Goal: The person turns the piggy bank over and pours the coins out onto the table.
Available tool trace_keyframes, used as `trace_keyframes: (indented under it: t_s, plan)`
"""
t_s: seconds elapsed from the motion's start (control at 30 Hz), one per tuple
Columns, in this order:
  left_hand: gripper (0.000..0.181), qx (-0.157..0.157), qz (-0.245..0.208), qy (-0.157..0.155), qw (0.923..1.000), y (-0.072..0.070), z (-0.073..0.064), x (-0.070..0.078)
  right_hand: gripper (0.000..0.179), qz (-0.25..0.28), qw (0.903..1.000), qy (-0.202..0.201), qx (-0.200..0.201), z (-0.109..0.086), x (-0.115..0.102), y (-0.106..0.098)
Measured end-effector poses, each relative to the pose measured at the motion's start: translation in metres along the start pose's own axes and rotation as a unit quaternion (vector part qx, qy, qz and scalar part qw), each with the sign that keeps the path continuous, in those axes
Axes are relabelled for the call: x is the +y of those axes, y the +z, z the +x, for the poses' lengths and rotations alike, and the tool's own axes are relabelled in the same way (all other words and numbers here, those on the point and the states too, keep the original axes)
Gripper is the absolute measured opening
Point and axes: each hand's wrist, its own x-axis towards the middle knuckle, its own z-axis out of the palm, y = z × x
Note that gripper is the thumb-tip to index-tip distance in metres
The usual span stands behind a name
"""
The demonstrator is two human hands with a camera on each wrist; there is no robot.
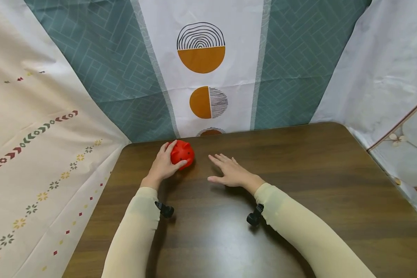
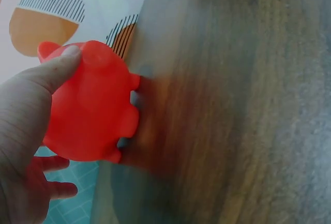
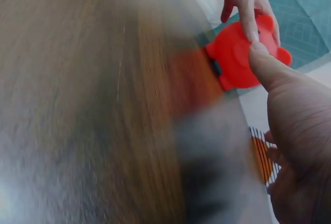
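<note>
A round red piggy bank (image 1: 184,152) with small ears, dark eyes and short feet stands near the back left edge of the wooden table. My left hand (image 1: 162,165) grips it from the left side. In the left wrist view, the thumb lies over the piggy bank (image 2: 93,110) near an ear, while other fingers show behind its far side. To its right, my right hand (image 1: 233,172) is held above the table with spread, fairly straight fingers and nothing in them. The right wrist view has the right thumb overlapping the piggy bank (image 3: 235,58) in the line of sight.
The brown wooden table (image 1: 299,162) extends widely to the right and toward me. Patterned cloth (image 1: 292,58) hangs right behind its back edge, with more cloth along the left and right sides. Each cream sleeve carries a small black wrist camera (image 1: 253,218).
</note>
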Motion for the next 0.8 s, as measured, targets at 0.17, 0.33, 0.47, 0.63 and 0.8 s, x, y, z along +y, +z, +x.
trace_keyframes:
  t_s: [0.17,0.33,0.47,0.63,0.8]
  plan:
    - [0.093,0.011,-0.010,-0.012,0.9998,0.004,-0.002,0.003,0.089,0.009,0.9999,0.000,0.006,0.003,-0.004,0.005]
    - [0.092,0.024,-0.017,-0.016,0.9994,0.008,-0.005,0.007,0.088,0.011,0.9999,-0.001,0.006,0.003,-0.007,0.011]
    - [0.092,0.025,-0.024,-0.021,0.9992,0.011,-0.010,0.013,0.087,0.022,0.9997,-0.007,0.007,0.004,-0.008,0.013]
    - [0.092,0.026,-0.028,-0.006,0.9993,0.017,-0.017,0.028,0.081,0.048,0.9981,-0.020,0.034,0.006,-0.009,0.010]
    - [0.091,0.029,-0.028,0.009,0.9991,0.027,-0.024,0.043,0.076,0.066,0.9940,-0.034,0.080,0.006,-0.010,0.006]
